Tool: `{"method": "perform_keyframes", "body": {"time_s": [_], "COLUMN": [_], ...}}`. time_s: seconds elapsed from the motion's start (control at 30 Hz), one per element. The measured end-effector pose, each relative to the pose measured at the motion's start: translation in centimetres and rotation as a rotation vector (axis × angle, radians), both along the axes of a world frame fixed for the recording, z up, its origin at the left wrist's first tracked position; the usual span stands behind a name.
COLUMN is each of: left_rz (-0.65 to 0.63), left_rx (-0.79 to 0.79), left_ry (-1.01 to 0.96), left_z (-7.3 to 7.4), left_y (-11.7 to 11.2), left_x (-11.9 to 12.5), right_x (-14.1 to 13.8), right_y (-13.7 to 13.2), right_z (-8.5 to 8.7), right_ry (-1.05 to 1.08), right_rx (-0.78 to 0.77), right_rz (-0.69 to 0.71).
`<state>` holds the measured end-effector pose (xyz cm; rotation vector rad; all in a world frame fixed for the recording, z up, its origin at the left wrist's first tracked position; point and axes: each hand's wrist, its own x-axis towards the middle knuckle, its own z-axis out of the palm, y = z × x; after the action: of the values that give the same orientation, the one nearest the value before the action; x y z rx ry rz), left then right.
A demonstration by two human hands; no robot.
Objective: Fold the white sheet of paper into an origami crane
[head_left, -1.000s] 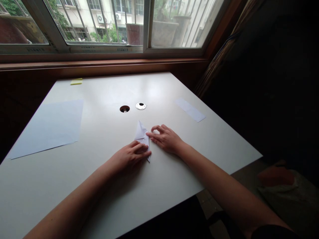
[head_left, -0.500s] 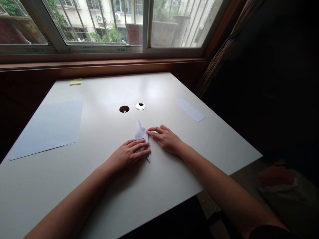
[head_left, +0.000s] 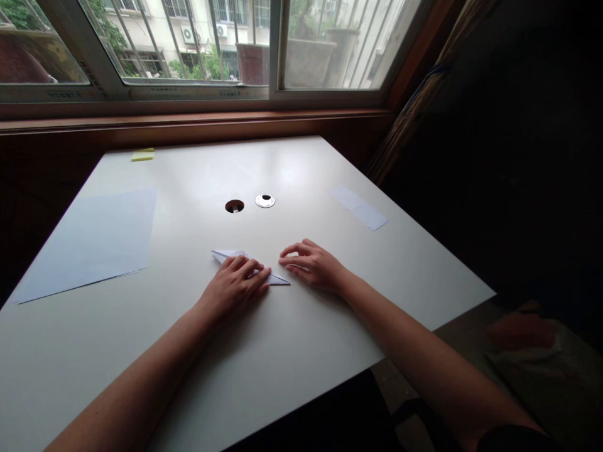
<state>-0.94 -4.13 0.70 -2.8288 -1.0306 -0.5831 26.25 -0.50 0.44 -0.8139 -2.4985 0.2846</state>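
Note:
A white sheet of folded paper (head_left: 230, 253) lies on the table, narrow and pointed at both ends. One tip points left and away from me, the other right towards my right hand. My left hand (head_left: 237, 280) covers its middle, fingers bent over it and gripping it, so that part is hidden. Just beyond the right tip is my right hand (head_left: 315, 266), holding nothing. Its fingers are loosely curved and apart, not touching the paper.
On the white table (head_left: 301, 339) a large paper sheet (head_left: 94, 238) lies at left and a paper strip (head_left: 360, 207) at right. Farther back are a round cable hole (head_left: 234, 206), its metal cover (head_left: 264, 201) and a yellow-edged pad (head_left: 142, 154). A window stands behind.
The folded paper has turned counter-clockwise under my left hand, from nearly upright to lying mostly crosswise. My right hand has let go of it and stays at nearly the same spot.

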Motion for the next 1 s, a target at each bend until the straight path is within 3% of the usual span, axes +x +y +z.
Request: {"method": "perform_keyframes", "body": {"time_s": [0.3,0.67,0.9,1.0], "left_rz": [0.021,0.038,0.146,0.118], "left_rx": [-0.053,-0.018,-0.061,-0.074], "left_ry": [-0.079,-0.075,0.006,0.045], "left_z": [-0.5,-1.2,-1.3,-1.1], "left_y": [0.3,0.4,0.1,0.3], "left_x": [-0.2,-0.6,-0.4,-0.6], "right_x": [-0.4,-0.9,-0.8,-0.5], "right_y": [-1.0,-2.1,-2.6,-2.7], "right_z": [-0.1,0.6,1.1,1.3], "right_ry": [-0.071,-0.150,-0.211,-0.204], "right_rx": [0.119,0.241,0.286,0.301], "right_rz": [0.113,0.071,0.045,0.043]}}
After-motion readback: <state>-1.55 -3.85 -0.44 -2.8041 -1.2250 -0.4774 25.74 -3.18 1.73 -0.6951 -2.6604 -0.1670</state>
